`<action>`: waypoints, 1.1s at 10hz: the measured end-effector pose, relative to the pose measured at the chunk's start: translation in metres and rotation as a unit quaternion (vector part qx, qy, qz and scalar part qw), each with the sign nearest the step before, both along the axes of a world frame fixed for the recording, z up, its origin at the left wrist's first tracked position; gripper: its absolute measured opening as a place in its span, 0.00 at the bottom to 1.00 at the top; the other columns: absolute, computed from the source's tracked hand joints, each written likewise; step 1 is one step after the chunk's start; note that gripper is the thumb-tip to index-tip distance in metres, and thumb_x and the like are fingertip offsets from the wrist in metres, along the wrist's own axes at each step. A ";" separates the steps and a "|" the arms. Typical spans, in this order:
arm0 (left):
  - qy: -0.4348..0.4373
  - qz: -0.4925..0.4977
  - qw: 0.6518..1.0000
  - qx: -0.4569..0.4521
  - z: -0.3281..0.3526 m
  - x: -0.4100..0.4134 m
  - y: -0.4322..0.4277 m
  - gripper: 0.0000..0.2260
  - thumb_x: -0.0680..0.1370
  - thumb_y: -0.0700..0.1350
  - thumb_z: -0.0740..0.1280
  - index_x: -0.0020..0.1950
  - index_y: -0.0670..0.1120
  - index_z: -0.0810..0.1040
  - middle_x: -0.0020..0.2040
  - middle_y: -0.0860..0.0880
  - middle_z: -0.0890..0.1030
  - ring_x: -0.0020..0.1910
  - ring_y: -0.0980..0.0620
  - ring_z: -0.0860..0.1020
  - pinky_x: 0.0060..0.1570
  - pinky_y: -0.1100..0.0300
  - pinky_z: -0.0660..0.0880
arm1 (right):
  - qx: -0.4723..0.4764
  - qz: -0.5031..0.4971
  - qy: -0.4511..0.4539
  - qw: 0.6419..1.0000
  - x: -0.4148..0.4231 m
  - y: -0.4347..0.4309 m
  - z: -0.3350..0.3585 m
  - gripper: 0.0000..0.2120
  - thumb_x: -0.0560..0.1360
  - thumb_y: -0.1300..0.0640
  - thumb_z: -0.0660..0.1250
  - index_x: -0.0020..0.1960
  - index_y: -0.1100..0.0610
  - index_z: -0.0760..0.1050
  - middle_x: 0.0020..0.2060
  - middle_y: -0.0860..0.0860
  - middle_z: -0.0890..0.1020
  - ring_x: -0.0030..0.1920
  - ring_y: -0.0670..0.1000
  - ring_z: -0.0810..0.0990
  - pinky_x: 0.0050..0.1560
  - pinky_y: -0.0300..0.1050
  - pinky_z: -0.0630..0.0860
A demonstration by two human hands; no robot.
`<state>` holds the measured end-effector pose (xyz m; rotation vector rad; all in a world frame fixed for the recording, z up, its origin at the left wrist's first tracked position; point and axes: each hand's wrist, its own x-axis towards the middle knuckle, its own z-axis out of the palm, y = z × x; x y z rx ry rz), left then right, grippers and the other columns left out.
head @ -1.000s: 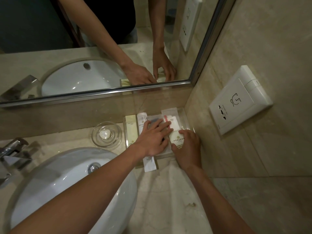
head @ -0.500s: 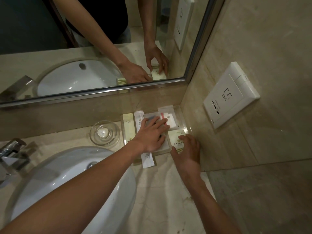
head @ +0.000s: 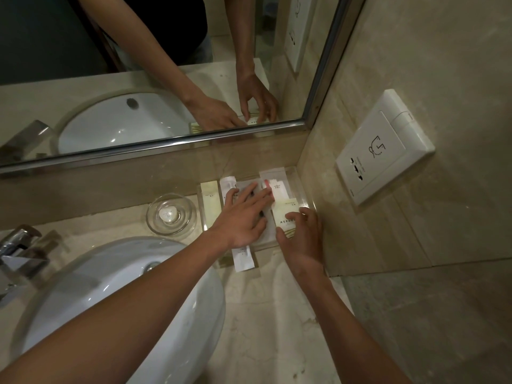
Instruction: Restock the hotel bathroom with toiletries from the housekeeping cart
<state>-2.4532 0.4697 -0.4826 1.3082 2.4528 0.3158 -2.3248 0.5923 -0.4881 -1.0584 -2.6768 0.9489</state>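
Tap (head: 16, 250) and sink (head: 110, 314) are well left of the tray (head: 304, 188); the sink rim ends near the tray's near-left corner. Glass dish (head: 171, 214) with a small soap sits just left of the tray, not touching.

The tray is jammed in the corner, with the mirror (head: 166, 79) ledge behind it and the side wall tight on its right. Can't tell if it touches the wall. Open room only on the tray's near side: bare counter (head: 277, 314).

In the tray:
- Cream sachet (head: 212, 209) along the left wall.
- Long white packet (head: 243, 259) next to it, near end overhanging the tray's front edge.
- Left hand (head: 243, 217) flat, fingers spread, pressing packets mid-tray, forearm crossing the sink.
- Clear sachet (head: 270, 187) with a red item at the far right.
- Right hand (head: 302, 242) at the near-right corner, thumb and curled fingers pinching the cream packet (head: 286, 214).

Socket plate (head: 385, 151) is on the wall right of the tray.
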 end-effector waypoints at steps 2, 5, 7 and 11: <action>0.029 -0.032 0.999 -0.008 -0.001 0.006 0.000 0.25 0.82 0.52 0.58 0.80 0.56 0.62 0.83 0.54 0.55 0.83 0.48 0.45 0.76 0.43 0.41 | 0.014 0.037 -0.019 0.999 0.005 0.001 0.004 0.16 0.76 0.56 0.71 0.63 0.57 0.78 0.70 0.53 0.70 0.72 0.54 0.66 0.70 0.46 0.66; 0.039 -0.030 0.998 -0.026 0.001 0.015 -0.001 0.27 0.83 0.54 0.54 0.82 0.54 0.54 0.84 0.53 0.48 0.82 0.49 0.41 0.75 0.44 0.35 | 0.015 0.031 -0.004 0.999 0.011 0.001 0.007 0.15 0.77 0.56 0.71 0.63 0.56 0.77 0.69 0.51 0.71 0.70 0.52 0.67 0.67 0.43 0.65; 0.068 -0.001 0.997 0.040 0.011 0.033 -0.025 0.24 0.81 0.48 0.58 0.78 0.49 0.67 0.82 0.49 0.61 0.82 0.48 0.55 0.78 0.45 0.44 | 0.048 0.030 0.047 0.997 0.023 -0.003 0.011 0.13 0.75 0.60 0.72 0.59 0.58 0.79 0.65 0.54 0.76 0.66 0.56 0.72 0.64 0.47 0.69; 0.064 0.092 0.991 0.069 0.007 0.073 -0.080 0.20 0.80 0.49 0.57 0.71 0.47 0.74 0.76 0.47 0.71 0.78 0.46 0.64 0.76 0.45 0.53 | 0.011 0.062 0.063 0.996 0.051 -0.033 0.015 0.15 0.78 0.62 0.64 0.64 0.57 0.78 0.69 0.53 0.75 0.71 0.54 0.68 0.69 0.54 0.71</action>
